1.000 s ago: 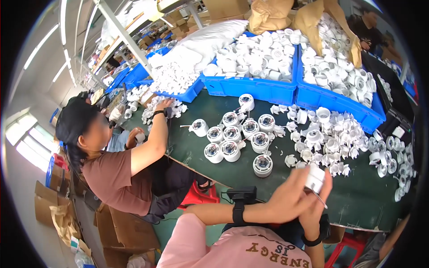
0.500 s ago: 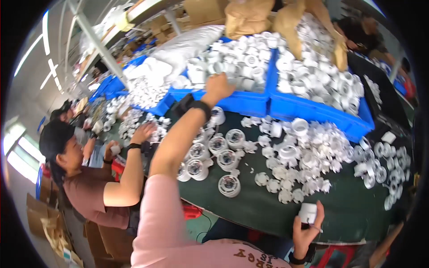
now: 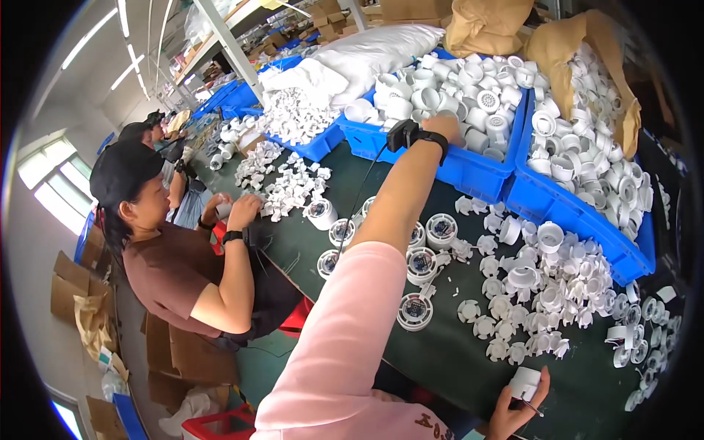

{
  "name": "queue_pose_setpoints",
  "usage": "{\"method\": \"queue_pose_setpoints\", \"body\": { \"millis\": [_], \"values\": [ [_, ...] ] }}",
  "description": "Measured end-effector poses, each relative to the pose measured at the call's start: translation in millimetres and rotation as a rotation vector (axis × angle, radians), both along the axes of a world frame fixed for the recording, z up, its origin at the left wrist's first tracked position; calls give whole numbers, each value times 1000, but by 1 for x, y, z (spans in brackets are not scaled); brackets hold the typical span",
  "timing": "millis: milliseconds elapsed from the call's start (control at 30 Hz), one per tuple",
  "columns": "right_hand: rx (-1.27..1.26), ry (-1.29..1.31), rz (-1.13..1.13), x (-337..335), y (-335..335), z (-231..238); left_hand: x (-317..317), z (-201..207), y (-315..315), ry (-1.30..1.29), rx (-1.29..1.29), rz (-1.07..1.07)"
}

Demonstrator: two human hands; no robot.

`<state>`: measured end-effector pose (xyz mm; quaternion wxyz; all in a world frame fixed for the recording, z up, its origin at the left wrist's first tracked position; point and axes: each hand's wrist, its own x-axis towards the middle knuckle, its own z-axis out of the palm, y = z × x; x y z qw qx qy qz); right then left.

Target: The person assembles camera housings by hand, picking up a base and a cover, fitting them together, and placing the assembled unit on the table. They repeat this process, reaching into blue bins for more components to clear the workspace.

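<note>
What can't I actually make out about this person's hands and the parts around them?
In the head view:
Left hand: its fingertips are hidden behind the hand itself, so any grip is unclear.
Round white units: some are covered by the left forearm; their inner details are too small.
White cylindrical part in the right hand: its far side faces away.
Pink shirt: cut off by the lower edge.

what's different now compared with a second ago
The left hand has let go of the cup and reached forward into a blue bin; its grip is hidden. The co-worker's nearer hand has drawn back from a white pile. The right hand still holds the cup; the round units stay on the table.
</note>
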<state>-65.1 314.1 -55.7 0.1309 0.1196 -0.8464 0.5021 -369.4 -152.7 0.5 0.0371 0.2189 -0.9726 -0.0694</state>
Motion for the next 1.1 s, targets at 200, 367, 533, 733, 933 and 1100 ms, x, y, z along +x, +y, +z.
{"method": "queue_pose_setpoints", "body": {
  "millis": [200, 367, 533, 733, 933, 1100],
  "values": [
    [-179, -148, 20, 1, -3, -17, -24, -1, -5, 94, 48, 107],
    [-222, -105, 31, 0, -4, -9, -2, 13, -25, 477, 61, -85],
    [-402, -128, -121, 12, 26, -26, 101, 76, 103, 500, 1274, -449],
    [-621, -236, 175, 14, -7, 28, 307, 80, 182, -237, 1627, -656],
    [-650, -503, 570, 20, -30, 83, 348, 35, 224, -661, 1946, -441],
    [-612, -664, 795, 15, -26, 75, 357, 19, 222, -878, 2138, -602]
  ]
}}
